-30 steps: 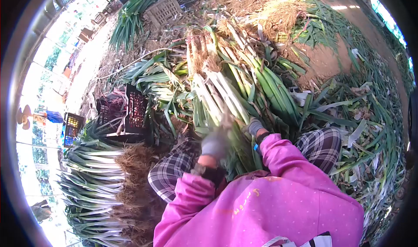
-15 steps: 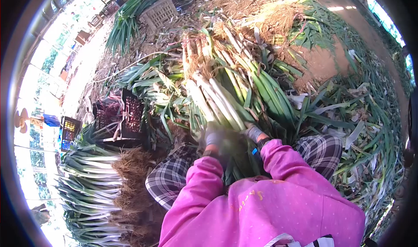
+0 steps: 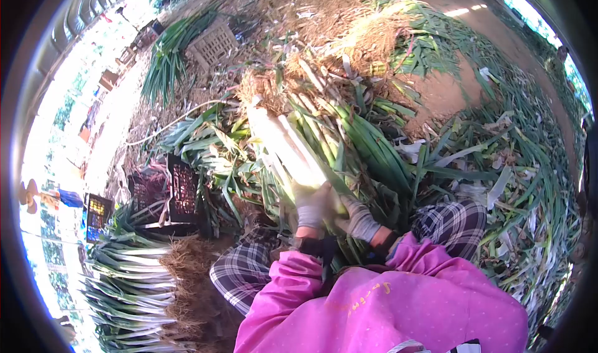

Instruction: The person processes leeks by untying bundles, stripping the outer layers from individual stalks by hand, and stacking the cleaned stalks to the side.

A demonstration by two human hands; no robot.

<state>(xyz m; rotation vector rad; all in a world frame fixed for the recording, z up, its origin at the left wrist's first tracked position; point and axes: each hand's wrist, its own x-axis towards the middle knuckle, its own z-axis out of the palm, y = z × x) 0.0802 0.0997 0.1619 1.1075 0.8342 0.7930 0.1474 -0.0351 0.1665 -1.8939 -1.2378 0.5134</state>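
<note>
Nearest, a person in a pink top (image 3: 386, 309) sits on the ground (image 3: 445, 94), plaid trousers (image 3: 246, 275) showing at both sides. In front of the body are the two gloved hands. The left hand (image 3: 310, 207) lies over the bundle of leeks (image 3: 293, 147), at the lower end of its pale stalks; it is blurred, and whether it grips or only presses cannot be told. The right hand (image 3: 361, 219) is just beside it, against the bundle's right side, back upward (its fingertips are hard to make out, so its grip cannot be told either). The bundle slants away from the hands, roots at the far end.

Toward the near left edge of the ground, a row of leeks (image 3: 134, 291) lies with roots pointing right. Just beyond stands a black crate (image 3: 182, 188) with reddish strands in and around it; a smaller crate (image 3: 98, 215) with something yellow is to its left. Right of the bundle lie green-leaved leeks (image 3: 377, 147), and loose leaves (image 3: 529, 185) spread along the right edge.

Farther off, toward the far left corner, a pale crate (image 3: 213, 42) lies tilted beside a sheaf of green leaves (image 3: 168, 57). A sunlit heap of roots (image 3: 374, 35) lies near the far edge.
</note>
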